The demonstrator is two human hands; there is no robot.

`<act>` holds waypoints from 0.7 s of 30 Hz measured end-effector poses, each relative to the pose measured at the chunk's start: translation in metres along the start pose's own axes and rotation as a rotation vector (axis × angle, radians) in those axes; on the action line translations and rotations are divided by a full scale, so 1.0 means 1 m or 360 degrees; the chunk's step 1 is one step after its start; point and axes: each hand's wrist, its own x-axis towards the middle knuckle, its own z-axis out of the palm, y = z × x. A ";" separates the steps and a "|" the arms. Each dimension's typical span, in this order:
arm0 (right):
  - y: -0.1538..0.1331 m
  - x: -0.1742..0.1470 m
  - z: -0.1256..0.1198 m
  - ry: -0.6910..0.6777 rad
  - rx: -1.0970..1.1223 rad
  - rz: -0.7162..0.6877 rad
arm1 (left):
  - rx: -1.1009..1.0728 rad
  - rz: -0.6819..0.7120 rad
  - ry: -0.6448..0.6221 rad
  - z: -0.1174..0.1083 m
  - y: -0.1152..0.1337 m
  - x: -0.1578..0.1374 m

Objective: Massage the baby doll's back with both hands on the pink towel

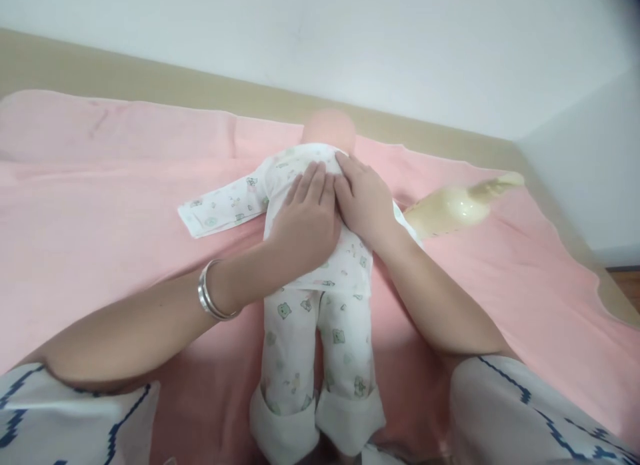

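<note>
A baby doll in a white printed top [353, 258] and matching trousers [343, 338] lies stretched out on a pink blanket [100, 205]. Both of my hands rest flat on its upper body. My left hand [310, 218], fingers extended, covers the middle of the top. Beside it, my right hand [365, 198] lies on the upper right part, its fingertips near the shoulder. The doll's bare head [330, 128] points away from me, with no face visible. One long sleeve [225, 205] reaches out to the left; the trouser legs end in wide turned-up cuffs [285, 421].
Right of the doll lies a glossy pale yellow object [453, 208] with a narrow tapered end; its kind is unclear. The blanket covers a beige surface [150, 75], whose far edge meets a white wall [350, 45].
</note>
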 end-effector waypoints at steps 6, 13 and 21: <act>-0.007 -0.004 -0.005 -0.0100 -0.0138 0.0036 | -0.0196 -0.0124 -0.0181 -0.002 -0.014 0.013; -0.023 -0.019 -0.009 -0.0148 -0.0281 0.0015 | -0.0428 -0.0267 -0.0123 0.002 -0.031 0.021; -0.035 -0.036 0.000 -0.0069 -0.0188 -0.0155 | -0.0442 -0.0315 0.0163 0.017 -0.057 0.028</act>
